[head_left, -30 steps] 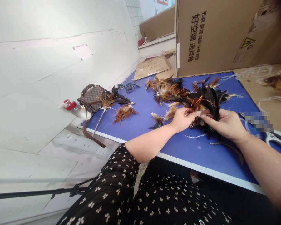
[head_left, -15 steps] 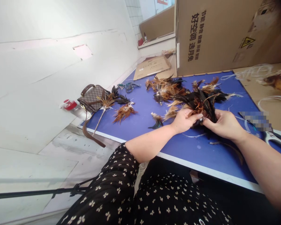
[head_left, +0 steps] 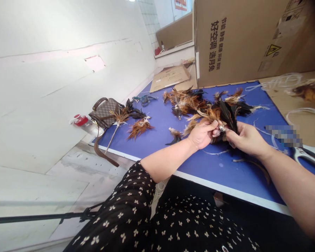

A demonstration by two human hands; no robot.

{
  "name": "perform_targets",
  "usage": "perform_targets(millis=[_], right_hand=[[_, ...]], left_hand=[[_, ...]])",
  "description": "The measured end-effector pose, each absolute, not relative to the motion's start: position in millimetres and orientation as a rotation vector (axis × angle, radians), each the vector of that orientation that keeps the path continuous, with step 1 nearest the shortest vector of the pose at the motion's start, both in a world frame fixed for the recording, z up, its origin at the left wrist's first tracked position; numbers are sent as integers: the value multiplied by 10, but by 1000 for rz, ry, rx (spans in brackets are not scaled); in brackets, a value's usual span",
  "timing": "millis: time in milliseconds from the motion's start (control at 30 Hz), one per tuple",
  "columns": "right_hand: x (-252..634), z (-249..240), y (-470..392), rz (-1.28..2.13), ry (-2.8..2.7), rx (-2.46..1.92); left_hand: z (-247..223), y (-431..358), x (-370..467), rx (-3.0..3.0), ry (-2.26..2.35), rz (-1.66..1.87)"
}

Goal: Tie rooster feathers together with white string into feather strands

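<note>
A bunch of brown and black feathers (head_left: pixel 227 113) is held between both hands over the blue table. My left hand (head_left: pixel 203 134) pinches its pale bound base with thumb and fingers. From the right, my right hand (head_left: pixel 248 139) grips the same bunch at the base, thumb close to the left thumb. Behind them lies a pile of brown and black feathers (head_left: pixel 185 100). A small dark tuft (head_left: pixel 174 135) lies left of my left hand. Under the hands, part of the bunch is hidden.
Scissors (head_left: pixel 301 152) lie at the right. Farther left are an orange feather bundle (head_left: pixel 140 127), a feathered stick (head_left: pixel 112 139), a brown handbag (head_left: pixel 105 112) and a red-lidded bottle (head_left: pixel 85 123). A large cardboard box (head_left: pixel 246 45) stands behind the blue table (head_left: pixel 157 140).
Both hands have shifted slightly left, and the bunch has turned so more brown feathers and its pale base show. The view has moved a little.
</note>
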State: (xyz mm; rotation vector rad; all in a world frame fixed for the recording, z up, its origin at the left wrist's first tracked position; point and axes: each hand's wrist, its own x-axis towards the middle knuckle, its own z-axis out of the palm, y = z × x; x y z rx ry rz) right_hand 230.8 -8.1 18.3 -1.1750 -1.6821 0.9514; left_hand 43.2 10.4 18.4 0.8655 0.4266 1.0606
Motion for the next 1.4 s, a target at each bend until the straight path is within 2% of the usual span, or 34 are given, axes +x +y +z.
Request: perform_targets(millis=[300, 500, 733, 933, 1233, 1400], right_hand=[[2283, 112, -80, 1070, -1590, -1144], [2374, 120, -45, 1039, -1591, -1180], [2472, 214, -105, 1067, -1549, -1165], [2494, 257, -149, 1222, -1552, -1076], [2435, 246, -161, 1087, -1503, -1122], [2425, 211, -145, 1055, -1528, -1164]], left_hand=[[214, 187, 444, 718, 544, 1301], [293, 212, 381, 712, 550, 1270], [469, 418, 110, 527, 706, 1568], [325, 450, 101, 783, 745, 1450], [112, 140, 265, 1479, 843, 939], [97, 59, 329, 1666, 871, 946]])
